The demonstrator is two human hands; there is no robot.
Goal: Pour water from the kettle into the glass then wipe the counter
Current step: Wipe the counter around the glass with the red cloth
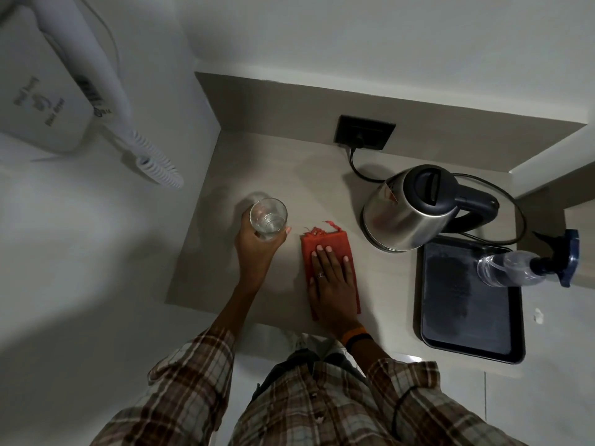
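- Fingers [328,252] of the right hand [331,284] lie flat and spread on the red cloth [309,249], pressing it to the tabletop [289,162]; nothing is clenched, it is a flat palm hold.
- Left hand [257,243] wraps the glass [268,218] from below, the fingers curled round its wall. I see water in the bottom of it, and I cannot tell whether it rests on the tabletop or is held just off it.
- From this I judge the pour done and the wiping under way.
- Cloth runs with its long axis away from the body, frayed end farthest; the hand lies along the same line.
- Bare tabletop lies ahead of the cloth and to its left under the glass. The right hand is the one on the cloth, so the stroke is its job while the left keeps the glass out of the path.
- Kettle [415,210] stands to the right, lid shut, near the cloth but apart from it, its cord [360,170] plugged into the socket [365,132].
- Dark tray [428,329] sits nearest the edge on the right, with a spray bottle [512,268] lying across its far corner.
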